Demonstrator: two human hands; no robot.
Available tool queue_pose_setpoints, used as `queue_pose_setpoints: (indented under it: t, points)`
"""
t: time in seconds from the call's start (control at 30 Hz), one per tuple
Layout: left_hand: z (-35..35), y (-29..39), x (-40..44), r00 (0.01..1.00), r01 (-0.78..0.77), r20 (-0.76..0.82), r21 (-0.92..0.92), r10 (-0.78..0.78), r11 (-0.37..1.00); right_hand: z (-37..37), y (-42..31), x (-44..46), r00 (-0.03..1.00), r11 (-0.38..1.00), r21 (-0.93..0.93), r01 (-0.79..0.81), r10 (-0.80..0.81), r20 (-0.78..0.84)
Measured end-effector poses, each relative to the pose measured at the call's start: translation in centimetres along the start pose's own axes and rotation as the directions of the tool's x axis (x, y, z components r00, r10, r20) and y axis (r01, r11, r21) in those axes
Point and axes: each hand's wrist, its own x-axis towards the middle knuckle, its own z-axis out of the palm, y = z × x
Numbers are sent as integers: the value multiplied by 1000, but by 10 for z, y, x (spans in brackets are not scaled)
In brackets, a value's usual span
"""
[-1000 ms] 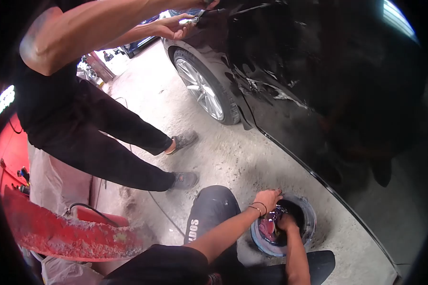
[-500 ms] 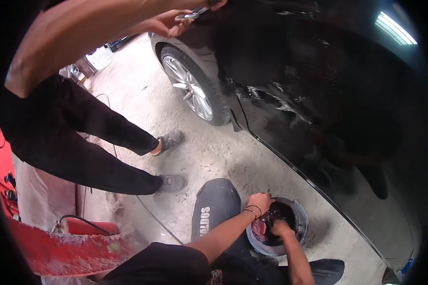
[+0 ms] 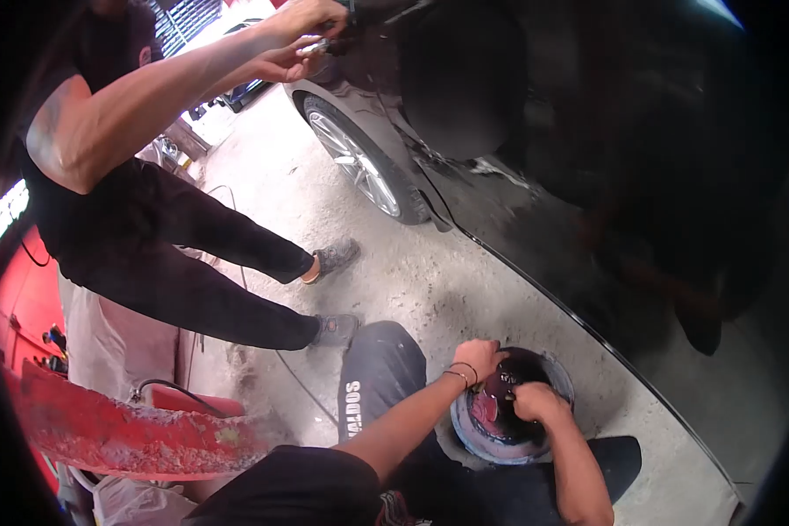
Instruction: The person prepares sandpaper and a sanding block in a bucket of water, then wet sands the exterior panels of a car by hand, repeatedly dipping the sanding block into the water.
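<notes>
A round bucket (image 3: 500,451) stands on the floor by my knees, with dark liquid (image 3: 528,366) and a pinkish-red patch (image 3: 486,410) inside. My left hand (image 3: 480,358), with bands round the wrist, is closed at the bucket's far left rim. Whatever its fingers grip is hidden. Over the bucket's right side is my right hand (image 3: 539,401), its fingers curled together and pointing into the bucket. What they pinch, if anything, is too small and dark to make out.
A dark, glossy car (image 3: 605,245) with a silver-spoked wheel (image 3: 359,162) fills the right side. At left a co-worker in black trousers (image 3: 193,272) stands with a small metallic object (image 3: 314,46) in hand. A worn red metal piece (image 3: 149,430) and a cable (image 3: 302,386) lie nearer.
My right hand has lifted and shifted right in the bucket. My left hand stays by the rim. The view has tilted, showing more of the co-worker.
</notes>
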Motion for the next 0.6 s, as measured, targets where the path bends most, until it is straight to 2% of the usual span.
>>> queue_pose_setpoints:
  t: [0.13, 0.27, 0.33, 0.47, 0.5, 0.6]
  points:
    - [-3, 1, -3, 999, -38, -27, -21, 38, 999, -17, -9, -3, 992, 989, 133, 61, -46, -114]
    - [-5, 3, -5, 996, -66, -58, -26, 64, 997, -32, -11, -13, 994, 998, 66, 5, 2, -107]
    - [-3, 1, -8, 996, -57, -63, -31, 55, 998, -16, 5, -6, 984, 993, 72, 95, -83, -158]
    - [-6, 5, -8, 998, -36, -52, -59, 33, 998, -4, 27, -6, 1000, 1000, -5, 9, -9, -13]
    - [-10, 7, -9, 999, -27, -36, -60, 25, 998, 0, 32, -5, 999, 1000, 23, -11, 12, -36]
    - [-11, 5, -7, 1000, -23, -3, -51, 23, 998, 4, 38, -10, 984, 993, 98, 59, -42, -175]
